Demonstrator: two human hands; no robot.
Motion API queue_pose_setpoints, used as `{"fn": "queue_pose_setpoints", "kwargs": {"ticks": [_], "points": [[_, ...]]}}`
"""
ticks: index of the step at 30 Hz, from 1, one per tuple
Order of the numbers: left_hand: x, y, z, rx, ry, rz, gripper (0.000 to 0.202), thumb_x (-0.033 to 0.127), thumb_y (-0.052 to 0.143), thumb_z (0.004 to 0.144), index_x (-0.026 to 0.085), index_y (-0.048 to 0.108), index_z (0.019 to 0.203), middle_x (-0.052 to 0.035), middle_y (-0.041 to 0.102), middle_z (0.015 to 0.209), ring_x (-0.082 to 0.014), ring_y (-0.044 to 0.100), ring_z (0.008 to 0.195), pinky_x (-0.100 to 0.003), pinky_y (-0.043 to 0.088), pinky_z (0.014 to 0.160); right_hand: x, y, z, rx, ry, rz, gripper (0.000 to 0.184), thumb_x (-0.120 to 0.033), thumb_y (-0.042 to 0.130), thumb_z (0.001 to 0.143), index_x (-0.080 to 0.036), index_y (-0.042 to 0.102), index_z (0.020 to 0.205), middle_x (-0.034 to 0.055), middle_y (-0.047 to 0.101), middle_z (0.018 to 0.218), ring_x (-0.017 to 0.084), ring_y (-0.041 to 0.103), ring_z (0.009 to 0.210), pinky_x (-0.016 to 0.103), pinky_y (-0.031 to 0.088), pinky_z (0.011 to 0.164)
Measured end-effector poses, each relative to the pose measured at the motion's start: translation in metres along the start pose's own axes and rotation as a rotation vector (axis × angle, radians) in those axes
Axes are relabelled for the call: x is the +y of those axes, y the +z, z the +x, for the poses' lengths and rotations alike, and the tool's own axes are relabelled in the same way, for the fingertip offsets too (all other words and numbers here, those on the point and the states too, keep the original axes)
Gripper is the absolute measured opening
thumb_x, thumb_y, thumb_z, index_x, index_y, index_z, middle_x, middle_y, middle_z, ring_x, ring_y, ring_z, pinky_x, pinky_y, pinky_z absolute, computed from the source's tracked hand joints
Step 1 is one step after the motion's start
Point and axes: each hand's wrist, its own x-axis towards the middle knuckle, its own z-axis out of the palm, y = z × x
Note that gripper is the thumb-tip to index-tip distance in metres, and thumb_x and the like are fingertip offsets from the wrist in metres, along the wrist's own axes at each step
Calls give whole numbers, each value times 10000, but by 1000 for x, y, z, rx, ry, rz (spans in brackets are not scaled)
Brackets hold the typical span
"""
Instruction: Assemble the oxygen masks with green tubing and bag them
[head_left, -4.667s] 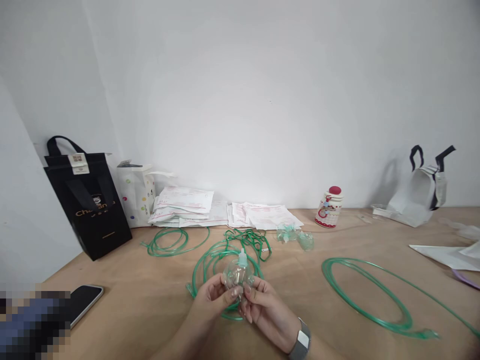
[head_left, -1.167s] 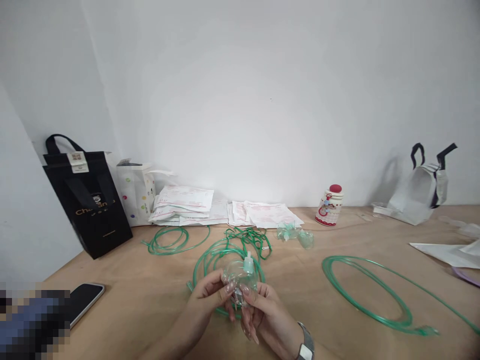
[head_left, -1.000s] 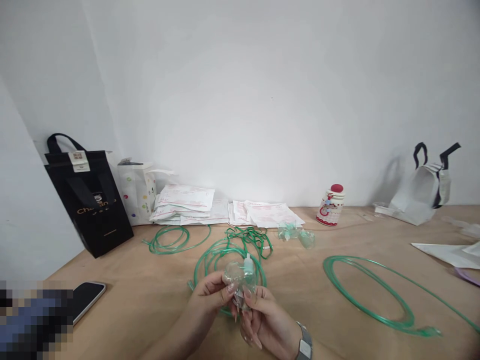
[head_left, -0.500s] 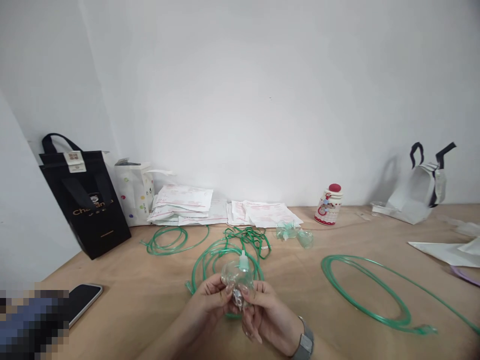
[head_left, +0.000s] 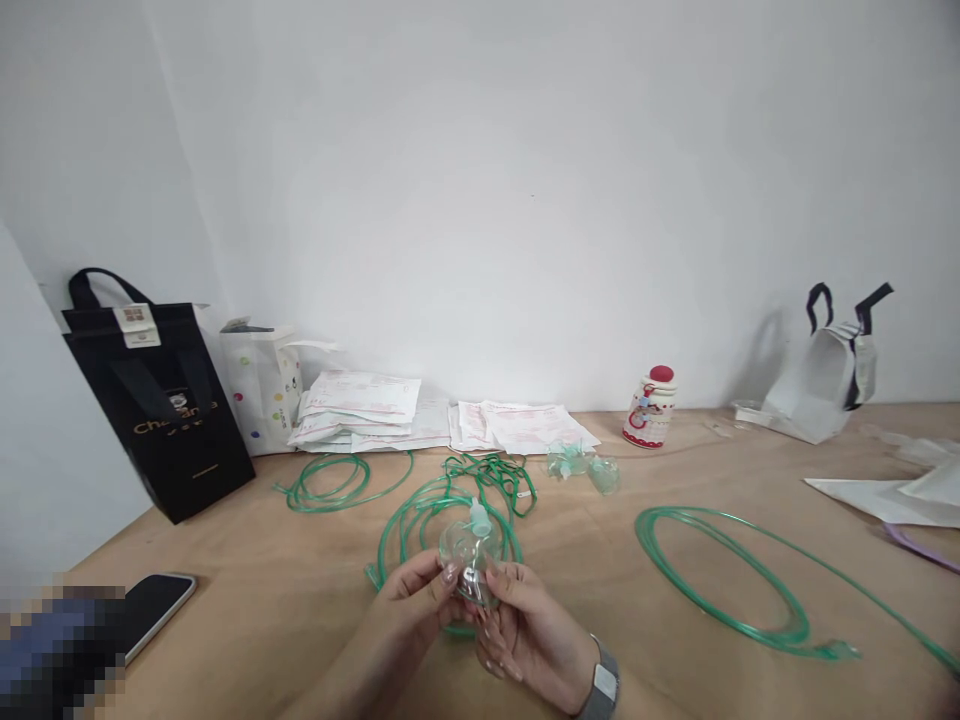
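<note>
Both my hands hold a small clear plastic chamber (head_left: 466,550) with a pale green nozzle on top, just above the wooden table (head_left: 285,600). My left hand (head_left: 416,598) pinches its left side with thumb and fingers. On the other side, my right hand (head_left: 529,635), with a watch on the wrist, grips its lower right. A tangle of green tubing (head_left: 442,505) lies on the table right behind the chamber.
A large green tube loop (head_left: 720,575) lies to the right. Further tubing (head_left: 330,485), clear parts (head_left: 581,465), paper packets (head_left: 367,410), a red-topped bottle (head_left: 649,408), a black bag (head_left: 161,400), a dotted bag (head_left: 259,385) and a white bag (head_left: 825,375) line the back. A phone (head_left: 150,610) lies at left.
Both hands kept the clear chamber and turned it a little; its green nozzle tilted right, then came back upright. The view shifted slightly.
</note>
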Motion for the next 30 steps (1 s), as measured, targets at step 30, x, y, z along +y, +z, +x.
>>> {"fn": "queue_pose_setpoints", "kwargs": {"ticks": [30], "points": [[1, -9, -2, 189, 132, 326, 392, 196, 695, 629, 210, 638, 1016, -62, 705, 791, -183, 618, 695, -321, 497, 691, -8, 7, -3, 232, -224, -418, 275, -370, 591, 734, -110, 548, 653, -31, 531, 352, 65, 436, 263, 147, 337, 281]]}}
